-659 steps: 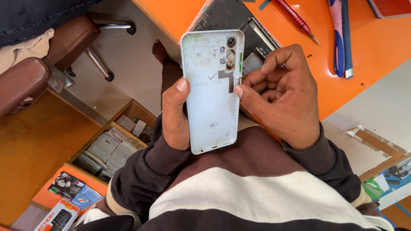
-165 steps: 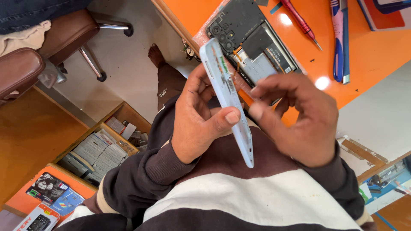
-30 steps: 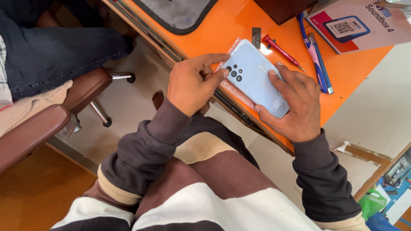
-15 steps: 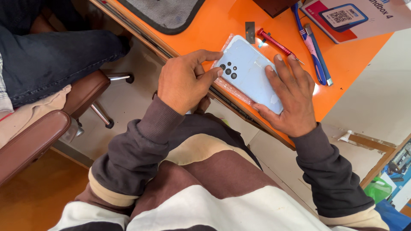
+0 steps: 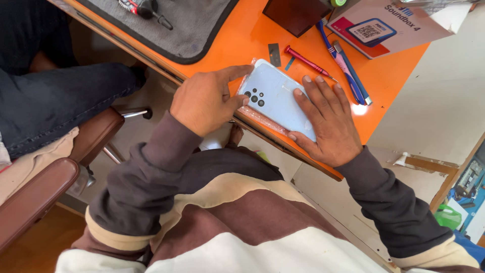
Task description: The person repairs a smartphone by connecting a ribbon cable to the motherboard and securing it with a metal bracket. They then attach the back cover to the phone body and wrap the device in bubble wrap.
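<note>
Fingers spread flat, the right hand (image 5: pixel 326 121) presses on a pale blue phone (image 5: pixel 277 98) lying back-up at the orange table (image 5: pixel 237 40) edge, centre frame. The left hand (image 5: pixel 204 101) pinches the phone's camera end between thumb and forefinger. A red screwdriver (image 5: pixel 305 60) and blue pens (image 5: pixel 343 65) lie just beyond; a grey mat (image 5: pixel 192 25) sits upper left.

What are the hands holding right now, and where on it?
Both hands press the light blue phone flat on the orange table. The left hand pinches its camera end; the right hand lies flat over the other end. It is not lifted.
</note>
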